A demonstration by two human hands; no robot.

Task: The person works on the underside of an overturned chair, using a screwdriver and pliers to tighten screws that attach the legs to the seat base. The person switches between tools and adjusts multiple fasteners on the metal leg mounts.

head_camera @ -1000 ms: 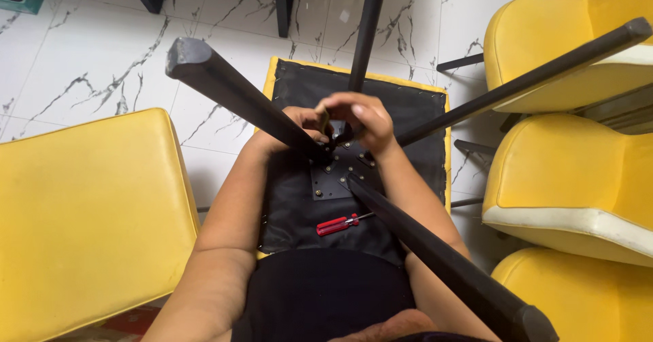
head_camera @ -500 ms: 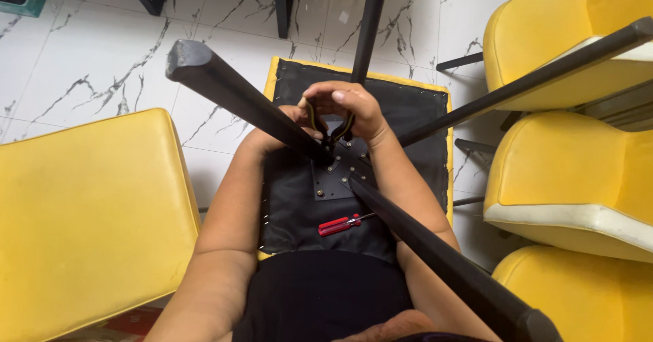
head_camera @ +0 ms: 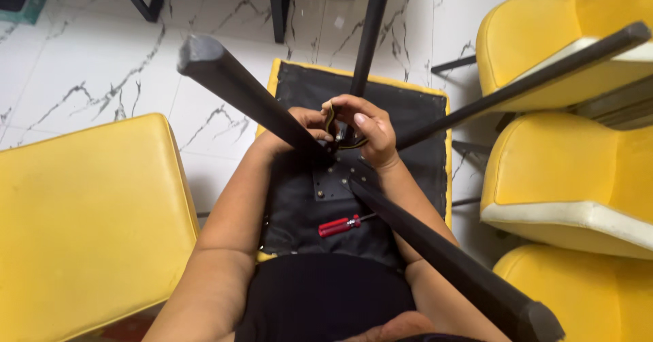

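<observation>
Hands meet at the hub where four black legs join on an upturned yellow chair (head_camera: 422, 145) lying seat-down across the person's lap, black underside facing up. Left hand (head_camera: 299, 128) is wrapped around the base of the near-left leg (head_camera: 252, 94), closed grip on it. Right hand (head_camera: 364, 128) is curled, fingers pinched around a small dark tool with a yellowish edge (head_camera: 331, 121) at the leg joint; exact kind of tool too small to tell. Metal mounting plate (head_camera: 333, 182) with screw holes sits just below the hands. Red-handled screwdriver (head_camera: 340, 225) lies loose on the black underside, near the plate, touched by neither hand. Near-right leg (head_camera: 449, 253) runs toward the camera past the right forearm. Judgement: legs look stiff and rigid, smooth painted finish, maybe a bit slippery; seat padded, soft at the edges; chair bulky more than heavy, best held at a leg base close to the hub. Other yellow chairs (head_camera: 571, 179) stand right, another seat (head_camera: 81, 226) left, on marble tile floor (head_camera: 88, 63).
</observation>
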